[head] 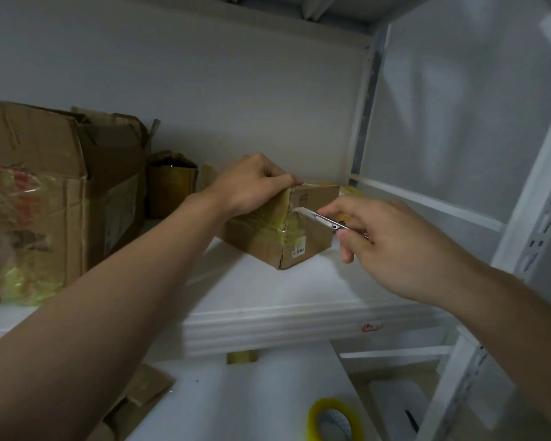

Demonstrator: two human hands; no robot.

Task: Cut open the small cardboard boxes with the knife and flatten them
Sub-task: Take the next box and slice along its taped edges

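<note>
Metal knife (323,219) — tip up-left, touching box (261,248)

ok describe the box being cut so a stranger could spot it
On the white shelf, look right of the large open carton. It is the small box whose top edge the left hand grips; only it has the knife, held by the right hand, at its tape.
</note>
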